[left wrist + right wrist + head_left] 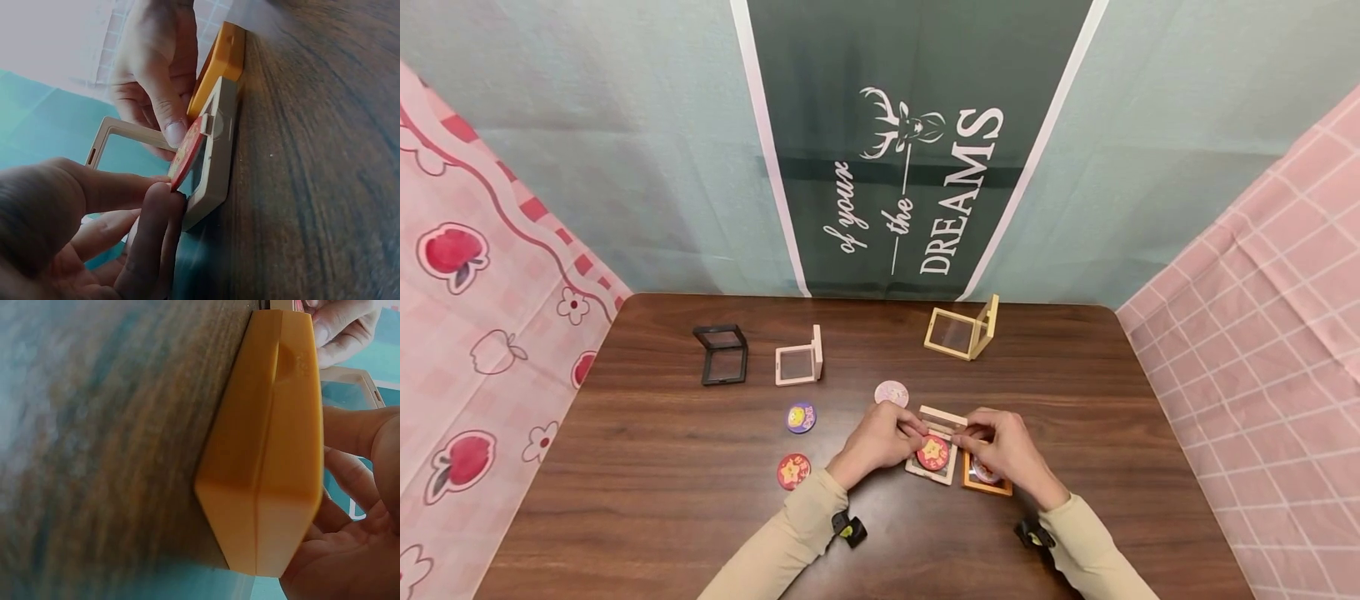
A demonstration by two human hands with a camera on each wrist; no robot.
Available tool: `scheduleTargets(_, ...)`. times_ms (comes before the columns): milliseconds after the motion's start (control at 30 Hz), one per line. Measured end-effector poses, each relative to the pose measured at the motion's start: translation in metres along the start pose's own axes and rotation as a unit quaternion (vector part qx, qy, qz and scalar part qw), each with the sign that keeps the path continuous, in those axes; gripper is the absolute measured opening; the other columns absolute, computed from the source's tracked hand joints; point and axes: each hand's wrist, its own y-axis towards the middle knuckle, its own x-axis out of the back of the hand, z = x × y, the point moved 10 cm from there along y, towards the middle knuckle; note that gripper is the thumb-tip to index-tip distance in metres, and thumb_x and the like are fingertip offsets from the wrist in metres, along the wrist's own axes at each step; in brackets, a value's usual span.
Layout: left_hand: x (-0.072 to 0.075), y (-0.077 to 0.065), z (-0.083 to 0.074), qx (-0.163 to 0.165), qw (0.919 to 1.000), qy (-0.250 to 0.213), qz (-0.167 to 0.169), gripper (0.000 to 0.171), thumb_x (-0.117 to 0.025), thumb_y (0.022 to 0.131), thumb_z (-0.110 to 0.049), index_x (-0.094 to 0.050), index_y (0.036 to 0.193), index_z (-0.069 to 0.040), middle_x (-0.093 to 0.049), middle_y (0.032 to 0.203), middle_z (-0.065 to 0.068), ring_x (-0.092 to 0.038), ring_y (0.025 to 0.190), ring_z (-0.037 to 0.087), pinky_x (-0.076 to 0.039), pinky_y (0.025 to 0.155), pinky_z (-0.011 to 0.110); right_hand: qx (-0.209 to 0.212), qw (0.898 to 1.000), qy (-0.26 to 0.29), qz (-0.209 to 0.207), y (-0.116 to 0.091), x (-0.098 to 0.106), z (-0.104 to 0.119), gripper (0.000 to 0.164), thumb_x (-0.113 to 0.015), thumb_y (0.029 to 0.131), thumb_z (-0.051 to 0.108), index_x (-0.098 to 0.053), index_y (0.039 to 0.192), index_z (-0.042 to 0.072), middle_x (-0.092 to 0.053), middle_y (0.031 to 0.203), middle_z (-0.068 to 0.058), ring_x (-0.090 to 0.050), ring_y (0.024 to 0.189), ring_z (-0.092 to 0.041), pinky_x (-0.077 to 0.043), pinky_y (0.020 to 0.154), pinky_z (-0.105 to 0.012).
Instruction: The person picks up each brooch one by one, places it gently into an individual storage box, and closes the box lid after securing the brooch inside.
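Note:
A red round badge with a yellow star (933, 452) is tilted over the base of an open beige display case (929, 477). My left hand (880, 437) pinches the badge's edge between thumb and finger, as the left wrist view shows. On the other side, my right hand (1000, 446) grips the edge of the raised lid (943, 419), its thumb right by the badge. Under the right hand stands a closed orange display case (269, 444), partly covered, with a round badge (983, 472) inside.
Left of the hands lie a second red star badge (793, 472) and a purple badge (801, 417); a pink badge (892, 393) lies behind the left hand. Open cases stand farther back: black (725, 381), pale pink (796, 382) and yellow (951, 353). A curtain (700, 167) borders the table's back edge.

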Motion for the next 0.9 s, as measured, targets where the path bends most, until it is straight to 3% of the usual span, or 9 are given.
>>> scheduleTargets(333,0.0025,-0.0015,-0.0037,-0.009,0.9985,0.052,-0.015,0.016,-0.071,0.083,-0.001,-0.082,0.084,-0.013,-0.071,0.069,-0.009,-0.054,0.059,-0.005,-0.044,0.057,0.016,-0.003,1.0,-0.004,0.004,0.0002,-0.0011,-0.0023,0.016,-0.089,0.084,0.004,-0.075,0.084,0.011,-0.068,0.076,0.007,-0.059,0.065,-0.001,-0.051,0.059,-0.024)
scheduleTargets(667,0.0047,-0.0031,-0.0071,-0.009,0.9961,0.084,-0.027,0.013,-0.073,0.084,-0.002,-0.08,0.081,-0.013,-0.071,0.072,-0.008,-0.053,0.062,-0.002,-0.044,0.058,0.017,-0.021,1.0,0.011,0.02,0.0007,0.0017,-0.0017,0.013,-0.089,0.088,0.011,-0.078,0.096,0.01,-0.075,0.082,0.004,-0.068,0.069,-0.005,-0.056,0.061,-0.025)
scheduleTargets(900,0.0004,-0.0053,-0.0085,0.003,0.9962,0.087,-0.002,0.004,-0.081,0.086,-0.008,-0.078,0.087,-0.01,-0.072,0.077,-0.005,-0.055,0.066,0.0,-0.047,0.062,0.019,-0.037,0.999,0.005,0.028,0.0021,0.0066,-0.0041,0.022,-0.091,0.087,0.017,-0.08,0.105,0.012,-0.077,0.091,0.003,-0.072,0.078,-0.007,-0.06,0.07,-0.026)
